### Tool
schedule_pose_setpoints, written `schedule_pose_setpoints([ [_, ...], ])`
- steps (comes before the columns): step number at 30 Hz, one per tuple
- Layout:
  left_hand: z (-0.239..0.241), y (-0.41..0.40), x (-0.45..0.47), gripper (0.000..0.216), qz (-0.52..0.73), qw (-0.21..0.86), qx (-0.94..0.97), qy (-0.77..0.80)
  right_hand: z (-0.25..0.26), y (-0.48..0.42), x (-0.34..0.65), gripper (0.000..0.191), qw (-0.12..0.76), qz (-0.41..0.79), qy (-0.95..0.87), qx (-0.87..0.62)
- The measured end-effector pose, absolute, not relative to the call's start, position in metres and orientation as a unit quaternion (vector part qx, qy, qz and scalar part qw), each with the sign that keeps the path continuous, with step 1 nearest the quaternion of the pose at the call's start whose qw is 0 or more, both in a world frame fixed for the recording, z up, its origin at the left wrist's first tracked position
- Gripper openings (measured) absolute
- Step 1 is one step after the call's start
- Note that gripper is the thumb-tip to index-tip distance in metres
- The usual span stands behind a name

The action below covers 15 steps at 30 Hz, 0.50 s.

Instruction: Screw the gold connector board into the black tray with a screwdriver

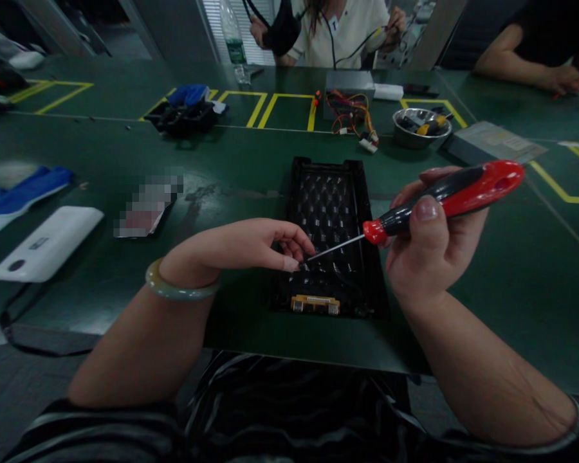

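A red-and-black screwdriver (pixel 444 196) is gripped in my right hand (pixel 427 238), its shaft slanting down to the left. Its tip meets the fingertips of my left hand (pixel 265 244), whose thumb and fingers are curled together there; whatever they pinch is too small to make out. Both hands are over a black rectangular housing (pixel 371 257) lying on the table, with rows of small metallic contacts inside. At the housing's near end sits an orange-yellow connector board (pixel 316 299) with silver ports. A pale bangle (pixel 181 288) circles my left wrist.
The green table (pixel 231 193) has yellow marked boxes. Left lie a white power bank (pixel 48 244) and a blurred-out packet (pixel 147 206). Farther back are a black tray (pixel 183 119), a power supply with cables (pixel 350 83), a metal bowl of tools (pixel 417 136) and a grey box (pixel 495 143). Two people sit opposite.
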<state>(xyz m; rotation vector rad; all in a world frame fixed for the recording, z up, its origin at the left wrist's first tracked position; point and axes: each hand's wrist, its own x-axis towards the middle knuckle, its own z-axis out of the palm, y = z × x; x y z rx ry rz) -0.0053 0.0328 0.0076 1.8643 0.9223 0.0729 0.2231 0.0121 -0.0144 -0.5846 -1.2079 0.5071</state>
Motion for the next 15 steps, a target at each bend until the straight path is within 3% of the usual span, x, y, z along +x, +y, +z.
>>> schedule_pose_setpoints([
  [15, 0.0066, 0.0358, -0.0093, 0.032, 0.033, 0.506, 0.779, 0.370, -0.0092, 0.0080, 0.2237, 0.019, 0.768, 0.209, -0.545, -0.263],
])
